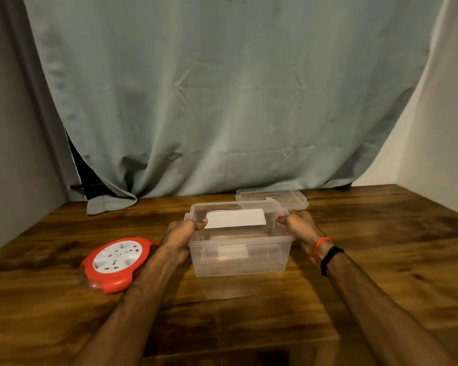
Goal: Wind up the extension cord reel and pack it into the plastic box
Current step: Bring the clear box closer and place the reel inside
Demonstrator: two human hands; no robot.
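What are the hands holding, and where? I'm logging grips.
Both hands, left hand and right hand, grip the clear plastic box by its opposite side rims.

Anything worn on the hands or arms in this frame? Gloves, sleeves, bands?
No gloves, and no sleeves in view: both forearms are bare. The left hand and wrist carry nothing. The right hand has two wristbands: a thin orange thread band and a black band behind it.

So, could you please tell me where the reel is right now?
In the head view, the reel lies flat on the table at the left, beside the left hand, which grips the box.
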